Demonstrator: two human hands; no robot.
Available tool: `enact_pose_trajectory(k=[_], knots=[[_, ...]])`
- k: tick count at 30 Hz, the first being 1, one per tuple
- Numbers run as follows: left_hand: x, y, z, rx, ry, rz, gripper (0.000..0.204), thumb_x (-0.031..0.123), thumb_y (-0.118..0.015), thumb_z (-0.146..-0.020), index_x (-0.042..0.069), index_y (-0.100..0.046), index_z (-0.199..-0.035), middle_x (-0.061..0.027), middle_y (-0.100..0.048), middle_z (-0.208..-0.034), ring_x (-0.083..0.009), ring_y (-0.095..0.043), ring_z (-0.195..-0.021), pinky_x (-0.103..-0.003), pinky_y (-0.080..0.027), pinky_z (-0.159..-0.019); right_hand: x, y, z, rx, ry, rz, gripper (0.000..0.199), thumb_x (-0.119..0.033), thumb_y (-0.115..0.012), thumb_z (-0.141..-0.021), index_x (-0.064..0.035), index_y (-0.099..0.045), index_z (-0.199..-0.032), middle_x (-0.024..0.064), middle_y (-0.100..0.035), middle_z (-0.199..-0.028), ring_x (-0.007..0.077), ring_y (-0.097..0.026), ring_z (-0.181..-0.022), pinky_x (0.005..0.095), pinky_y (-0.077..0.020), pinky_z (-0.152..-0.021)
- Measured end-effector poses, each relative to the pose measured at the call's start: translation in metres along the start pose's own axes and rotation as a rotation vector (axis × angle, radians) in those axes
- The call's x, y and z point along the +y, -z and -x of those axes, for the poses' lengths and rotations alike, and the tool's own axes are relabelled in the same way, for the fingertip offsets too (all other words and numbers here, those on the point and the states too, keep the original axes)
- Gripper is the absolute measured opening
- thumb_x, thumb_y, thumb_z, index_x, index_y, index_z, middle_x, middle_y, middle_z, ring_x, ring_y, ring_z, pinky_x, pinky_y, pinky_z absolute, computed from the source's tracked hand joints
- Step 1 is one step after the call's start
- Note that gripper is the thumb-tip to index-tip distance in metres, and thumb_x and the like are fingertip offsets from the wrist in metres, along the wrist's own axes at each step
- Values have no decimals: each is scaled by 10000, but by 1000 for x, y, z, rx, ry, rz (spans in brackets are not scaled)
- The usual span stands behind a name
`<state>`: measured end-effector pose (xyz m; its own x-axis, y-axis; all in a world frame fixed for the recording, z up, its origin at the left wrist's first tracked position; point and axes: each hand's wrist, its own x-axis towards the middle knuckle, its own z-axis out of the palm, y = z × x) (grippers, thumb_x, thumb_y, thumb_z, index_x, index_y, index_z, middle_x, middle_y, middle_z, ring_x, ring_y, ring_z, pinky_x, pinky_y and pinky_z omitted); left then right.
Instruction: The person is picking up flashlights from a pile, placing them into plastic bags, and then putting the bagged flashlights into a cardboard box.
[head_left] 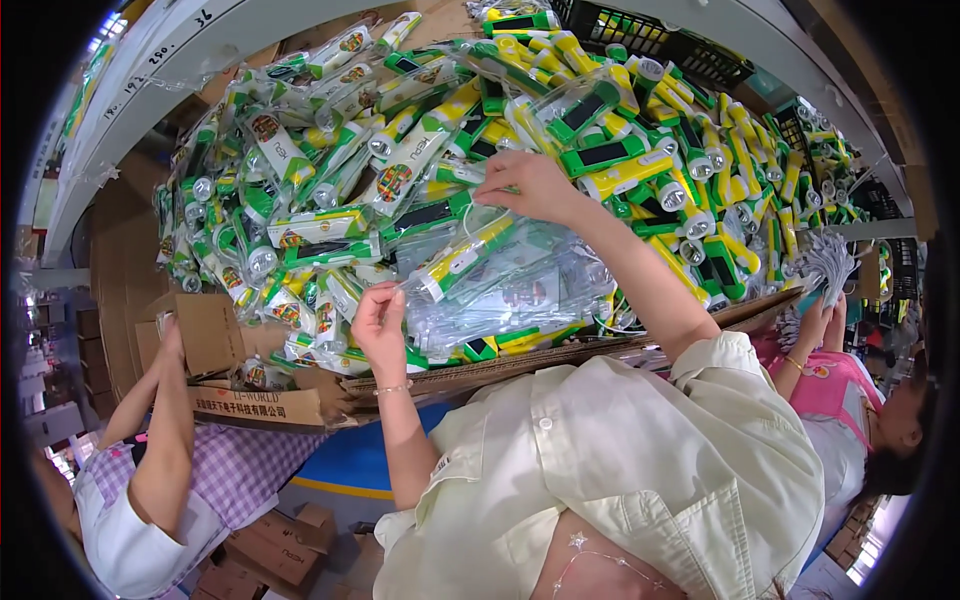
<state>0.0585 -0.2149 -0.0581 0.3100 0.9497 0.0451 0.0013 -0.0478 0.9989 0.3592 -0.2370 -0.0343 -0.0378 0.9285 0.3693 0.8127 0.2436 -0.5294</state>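
A yellow-and-green flashlight [468,256] lies slantwise between my hands, over a stack of clear plastic bags [520,305]. My left hand [380,320] is closed at its lens end, with the fingertips pinching what looks like the edge of a clear plastic bag. At the flashlight's other end, my right hand [522,187] pinches a thin white cord [470,218] that hangs in a loop. Whether the flashlight is inside a bag is hard to make out. Many similar flashlights [625,178], some with dark panels, are heaped around; those on the left [280,150] sit in clear bags with printed cards.
A cardboard edge [460,378] runs along the near side of the heap. At the left a co-worker's hand [172,345] is by a small cardboard box [210,335]. On the right another person's hands [820,325] hold a bunch of white cords [828,265]. Black crates [690,50] stand behind.
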Motion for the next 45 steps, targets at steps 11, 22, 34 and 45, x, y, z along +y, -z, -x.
enact_pose_trajectory(k=[11, 22, 34, 45], knots=[[0, -2, -2, -24, 27, 52, 43, -11, -613, -848, -11, -576, -871, -62, -614, -988, -71, -569, -844, -195, -435, -754, -10, -25, 9, -130, -194, -238, 108, -147, -689, -770, -74, -676, -849, 26, -615, -739, 195, -608, -666, 290, -478, -604], [-7, -4, -2, 3, 70, 25, 55, 12, -605, -863, -10, -566, -894, -61, -615, -996, -82, -574, -860, -207, -441, -788, -23, -16, 36, 142, -303, -52, 82, -101, -692, -715, -91, -658, -789, 42, -632, -726, 172, -586, -600, 293, -462, -558], [-7, -16, 3, 68, 32, 33, 24, 6, -562, -883, -5, -541, -884, -82, -634, -981, -92, -568, -877, -231, -447, -813, -21, 2, 65, 177, -291, -329, 67, -33, -652, -805, -43, -636, -869, 27, -563, -762, 73, -487, -561, 203, -373, -501], [-6, -23, 0, 143, 82, 64, 19, 34, -540, -903, 24, -531, -890, -8, -593, -838, -60, -521, -765, -195, -409, -723, -9, -2, 80, 236, -310, -575, 85, 16, -628, -813, -3, -618, -895, 43, -572, -884, 89, -549, -671, 203, -440, -567]])
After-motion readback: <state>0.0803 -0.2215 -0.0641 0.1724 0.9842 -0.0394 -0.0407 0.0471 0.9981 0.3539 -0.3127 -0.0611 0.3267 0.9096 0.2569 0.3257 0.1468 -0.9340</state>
